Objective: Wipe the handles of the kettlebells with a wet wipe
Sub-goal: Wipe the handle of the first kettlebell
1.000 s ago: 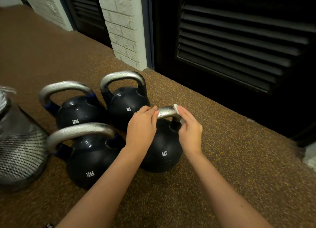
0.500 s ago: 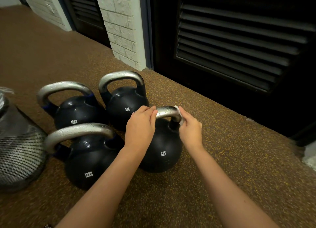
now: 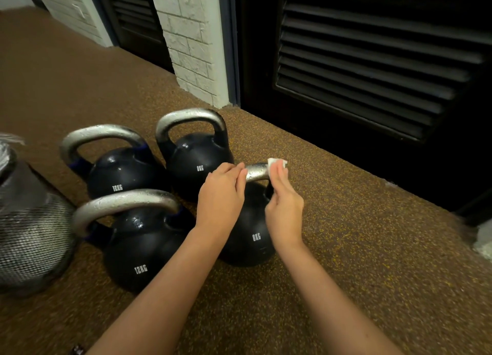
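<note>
Several black kettlebells with silver handles stand on the brown floor. The nearest right one, an 8 kg kettlebell [image 3: 246, 232], has its handle [image 3: 257, 171] between my hands. My left hand [image 3: 222, 197] grips the left side of that handle. My right hand [image 3: 283, 200] pinches a small white wet wipe [image 3: 274, 164] against the handle's right end. Behind it stands another 8 kg kettlebell [image 3: 198, 159]. Two 12 kg kettlebells sit to the left, one at the back [image 3: 119, 168] and one in front [image 3: 138, 248].
A mesh bin lined with a plastic bag [image 3: 29, 229] stands at the left edge. Dark louvred doors [image 3: 372, 70] and a white brick pillar [image 3: 191, 40] run along the back. Speckled brown flooring [image 3: 359, 248] stretches to the right.
My right hand has slid the wipe up from the handle's right side to its top right corner, and its fingers now stand straighter. My left hand keeps its hold.
</note>
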A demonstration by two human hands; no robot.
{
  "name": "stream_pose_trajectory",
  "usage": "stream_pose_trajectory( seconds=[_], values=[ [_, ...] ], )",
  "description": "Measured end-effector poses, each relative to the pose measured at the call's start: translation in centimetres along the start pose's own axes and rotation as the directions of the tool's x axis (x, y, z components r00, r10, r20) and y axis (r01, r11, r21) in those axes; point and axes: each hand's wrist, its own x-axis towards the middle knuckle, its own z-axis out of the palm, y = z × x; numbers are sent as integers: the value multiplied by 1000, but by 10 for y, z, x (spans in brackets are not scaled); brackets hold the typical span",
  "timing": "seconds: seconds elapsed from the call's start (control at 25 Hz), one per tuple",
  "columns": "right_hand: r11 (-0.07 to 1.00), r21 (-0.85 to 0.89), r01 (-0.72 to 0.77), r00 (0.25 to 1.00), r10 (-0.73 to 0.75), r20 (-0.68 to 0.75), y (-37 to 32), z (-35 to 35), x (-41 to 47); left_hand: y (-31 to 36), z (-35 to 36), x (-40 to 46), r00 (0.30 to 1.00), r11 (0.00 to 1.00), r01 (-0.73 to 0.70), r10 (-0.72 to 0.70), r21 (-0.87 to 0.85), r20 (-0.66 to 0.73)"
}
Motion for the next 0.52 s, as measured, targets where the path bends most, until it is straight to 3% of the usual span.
stream_pose_trajectory(
  seconds=[0.24, 0.32, 0.44, 0.48, 0.52],
  values=[
    [993, 57, -101, 994, 104, -39, 3, 0, -4, 1, 0, 0, 1000, 1000, -8, 8, -13, -7],
    [999, -15, -32, 998, 31, -47, 0, 1, -2, 1, 1, 0, 1000, 1000, -9, 9, -13, -11],
    [990, -88, 111, 993, -107, 49, 8, -9, -12, 0, 1, -1, 1000, 1000, -3, 3, -10, -10],
    [995, -64, 79, 995, -74, 70, 13, -14, -17, 0, 0, -1, 1000, 1000, -2, 2, -11, -7],
    [998, 16, -57, 996, 56, 68, 17, -18, -22, 0, 0, -1, 1000, 1000, -2, 2, -12, -2]
  ],
)
